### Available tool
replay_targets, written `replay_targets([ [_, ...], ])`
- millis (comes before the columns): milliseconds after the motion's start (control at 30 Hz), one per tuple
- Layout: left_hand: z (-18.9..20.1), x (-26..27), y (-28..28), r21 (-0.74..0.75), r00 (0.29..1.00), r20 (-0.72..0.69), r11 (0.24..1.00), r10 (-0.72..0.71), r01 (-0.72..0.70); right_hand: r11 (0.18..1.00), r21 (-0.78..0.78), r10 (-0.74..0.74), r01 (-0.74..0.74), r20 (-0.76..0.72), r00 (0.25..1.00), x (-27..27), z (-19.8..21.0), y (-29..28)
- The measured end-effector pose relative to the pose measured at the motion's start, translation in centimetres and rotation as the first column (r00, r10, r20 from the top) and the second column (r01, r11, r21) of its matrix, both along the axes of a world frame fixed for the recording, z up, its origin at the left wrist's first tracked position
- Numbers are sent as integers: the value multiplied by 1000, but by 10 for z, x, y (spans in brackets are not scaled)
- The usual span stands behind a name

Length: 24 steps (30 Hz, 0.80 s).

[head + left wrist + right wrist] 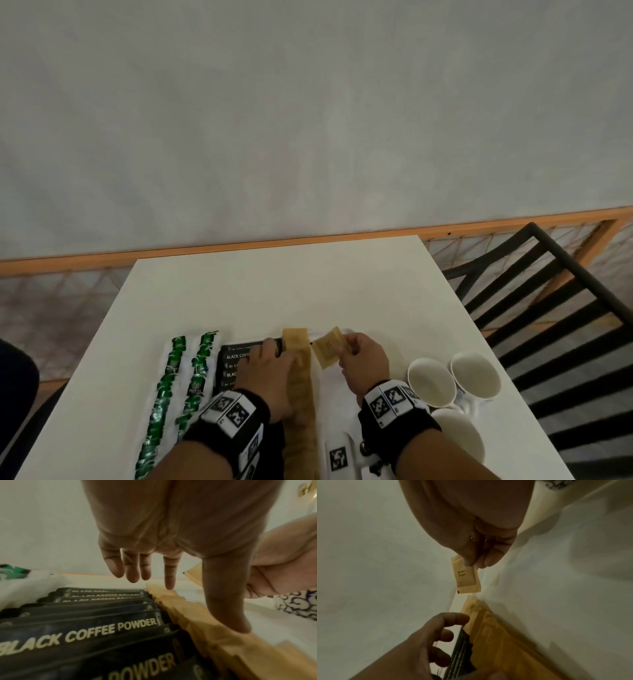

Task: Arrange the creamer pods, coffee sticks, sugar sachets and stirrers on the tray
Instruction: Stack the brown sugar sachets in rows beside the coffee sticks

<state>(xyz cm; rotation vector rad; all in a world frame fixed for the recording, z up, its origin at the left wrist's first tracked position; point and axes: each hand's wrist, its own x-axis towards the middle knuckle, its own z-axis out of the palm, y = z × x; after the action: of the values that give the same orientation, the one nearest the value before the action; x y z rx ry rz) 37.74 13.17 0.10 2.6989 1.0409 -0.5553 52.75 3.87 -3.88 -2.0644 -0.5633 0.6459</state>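
Observation:
My right hand [356,356] pinches one brown sugar sachet [327,346] [466,579] by its corner, just above the far end of the row of brown sugar sachets [299,377] [197,626] on the white tray [337,383]. My left hand [270,363] [154,568] lies flat with straight fingers; its thumb [228,601] presses on the sachet row and its fingers hover over the black coffee sticks [233,359] [85,628]. Two rows of green and white creamer pods [178,383] lie to the left of the coffee sticks.
Three white cups [431,382] stand at the right of the tray, close to my right wrist. A black slatted chair [548,308] stands off the table's right side. The white table [274,291] runs back to the wall.

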Motion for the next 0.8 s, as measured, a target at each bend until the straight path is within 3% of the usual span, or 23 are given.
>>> replay_targets([
  [200,-14,8,13,-2,1000,-9,1000,-22,22,996,85,-12,19,-78,997,1,-14,18],
  [367,-17,9,9,11,1000,-15,1000,-24,24,998,57,31,-30,-27,999,-1,-16,26],
  [600,-21,3,5,7,999,31,1000,-13,13,949,-151,290,-275,83,954,-2,-14,31],
  [800,-21,-10,-1,60,990,136,997,42,-50,906,-192,401,-378,102,910,-8,-8,33],
])
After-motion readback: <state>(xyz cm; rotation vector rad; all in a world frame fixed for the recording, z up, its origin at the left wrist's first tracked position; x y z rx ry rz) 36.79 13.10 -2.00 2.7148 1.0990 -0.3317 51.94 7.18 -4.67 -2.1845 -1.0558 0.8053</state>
